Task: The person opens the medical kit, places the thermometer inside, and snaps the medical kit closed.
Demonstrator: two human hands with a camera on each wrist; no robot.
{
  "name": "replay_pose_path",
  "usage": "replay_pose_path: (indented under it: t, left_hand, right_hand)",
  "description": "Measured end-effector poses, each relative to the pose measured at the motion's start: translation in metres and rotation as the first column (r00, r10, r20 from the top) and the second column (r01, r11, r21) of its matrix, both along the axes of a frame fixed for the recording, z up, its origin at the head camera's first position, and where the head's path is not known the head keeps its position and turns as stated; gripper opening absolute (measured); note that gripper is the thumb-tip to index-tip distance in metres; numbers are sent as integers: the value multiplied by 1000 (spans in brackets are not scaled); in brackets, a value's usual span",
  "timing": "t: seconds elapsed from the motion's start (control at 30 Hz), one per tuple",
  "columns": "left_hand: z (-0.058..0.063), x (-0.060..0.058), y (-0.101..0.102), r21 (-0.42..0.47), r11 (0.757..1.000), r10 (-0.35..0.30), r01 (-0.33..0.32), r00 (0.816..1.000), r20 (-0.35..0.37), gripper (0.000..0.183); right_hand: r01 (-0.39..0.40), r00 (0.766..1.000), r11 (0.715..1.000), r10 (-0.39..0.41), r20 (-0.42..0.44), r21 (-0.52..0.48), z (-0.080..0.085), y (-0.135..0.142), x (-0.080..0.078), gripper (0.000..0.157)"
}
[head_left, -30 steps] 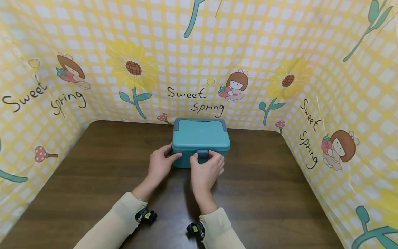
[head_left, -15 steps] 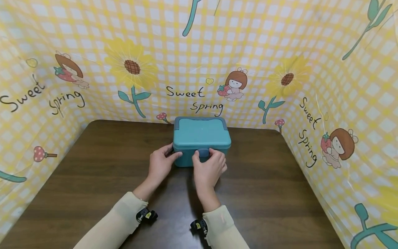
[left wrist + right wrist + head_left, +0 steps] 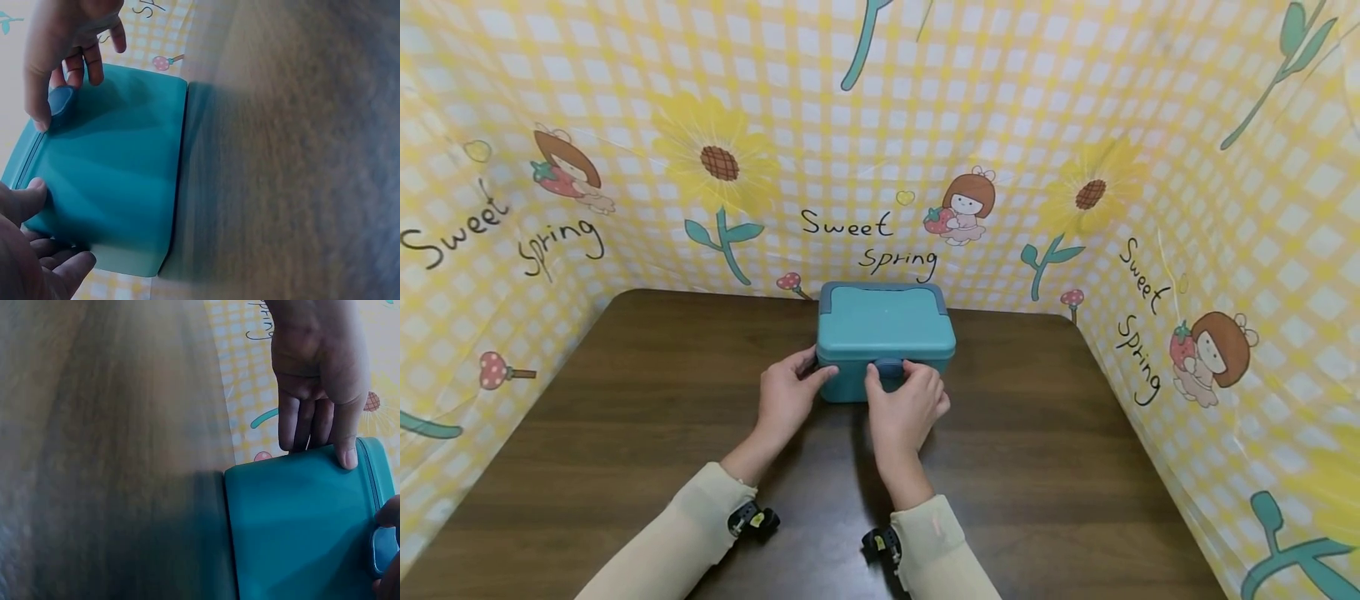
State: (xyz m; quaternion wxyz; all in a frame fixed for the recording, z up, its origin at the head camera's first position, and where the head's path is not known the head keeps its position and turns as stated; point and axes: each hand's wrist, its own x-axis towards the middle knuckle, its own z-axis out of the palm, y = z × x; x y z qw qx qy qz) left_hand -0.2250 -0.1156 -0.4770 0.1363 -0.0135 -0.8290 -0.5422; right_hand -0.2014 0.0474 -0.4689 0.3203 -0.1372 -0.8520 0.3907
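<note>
A teal lunch box (image 3: 886,321) with a closed lid and a blue-grey folded handle (image 3: 942,302) stands at the back of the table. My left hand (image 3: 786,396) holds its front left corner, thumb on the front wall and the other fingers along the left side, as the right wrist view shows. At the front middle, just under the lid rim, is a dark blue latch (image 3: 891,368). My right hand (image 3: 904,412) pinches this latch between thumb and index finger, the remaining fingers bent beside it. The lunch box's inside is hidden.
The brown wooden table (image 3: 1030,467) spreads out in front of and on both sides of the lunch box. A yellow checked cloth (image 3: 865,125) with flower prints rises behind it and along both sides. Each wrist carries a small black camera (image 3: 754,518).
My right wrist and forearm have shifted slightly to the right while the fingertips stay at the latch. My left hand and the lunch box look unmoved.
</note>
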Motion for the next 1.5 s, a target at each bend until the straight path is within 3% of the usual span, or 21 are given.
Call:
replay_pose_path:
  t: [0.2, 0.43, 0.63, 0.8, 0.93, 1.07, 1.27, 1.4, 1.5]
  left_hand:
    - [-2, 3, 3, 21, 1000, 5, -5, 1000, 4, 58]
    - [-6, 5, 1, 17, 1000, -7, 7, 1000, 16, 59]
    - [-6, 10, -7, -8, 1000, -18, 19, 999, 30, 58]
    - [-3, 9, -13, -34, 999, -36, 37, 999, 31, 58]
    - [2, 6, -16, -66, 996, -54, 56, 998, 37, 57]
    - [7, 6, -18, -121, 990, -71, 75, 997, 40, 57]
    - [12, 8, -24, -191, 977, -94, 94, 996, 13, 48]
    - [14, 13, -29, -283, 950, -132, 129, 991, 10, 49]
    - [16, 18, -36, -371, 914, -164, 166, 986, 36, 53]
  right_hand:
    - [13, 1000, 1000, -13, -22, 9, -4, 2, 1, 50]
    - [-11, 1000, 1000, 10, 24, 14, -6, 6, 7, 51]
    - [-139, 984, 989, 133, 115, 42, 0, 19, 17, 49]
    - [-277, 956, 956, 263, 133, 96, 8, 35, 17, 42]
    - [-385, 918, 912, 364, 158, 137, 15, 51, 17, 37]
    - [-480, 875, 849, 444, 194, 222, 22, 73, 16, 31]
    - [-545, 838, 754, 496, 227, 365, 28, 114, 13, 28]
    - [-571, 817, 681, 528, 232, 458, 30, 141, 14, 28]
    - [-589, 791, 597, 565, 236, 545, 32, 156, 15, 28]
